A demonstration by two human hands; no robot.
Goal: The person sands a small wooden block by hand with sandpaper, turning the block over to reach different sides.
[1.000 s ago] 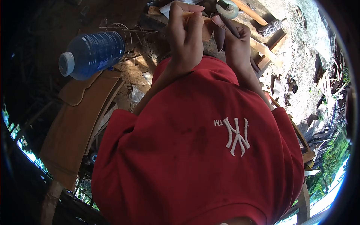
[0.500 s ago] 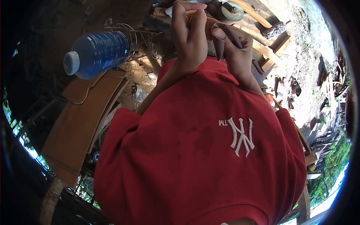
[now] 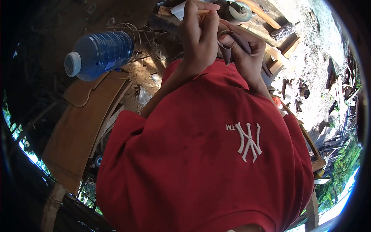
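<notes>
Two bare hands meet at the top centre of the frame, with a small tan wooden-looking piece and a folded dark grey-brown sheet.
The left hand (image 3: 199,36) has its fingers curled, and thumb and index finger pinch the tan wooden-looking piece (image 3: 222,28), which is partly hidden between the two hands; its full shape I cannot tell. The right hand (image 3: 249,50) pinches the folded dark grey-brown sheet (image 3: 241,43) under its thumb, just beside the piece. Behind the hands, near the top edge, is a round pale disc-like object (image 3: 240,14). In the upper left lies a large blue-tinted clear plastic bottle (image 3: 104,54) with white cap, near a flat brown panel (image 3: 83,127). The person's red shirt (image 3: 185,162) fills the lower centre.
</notes>
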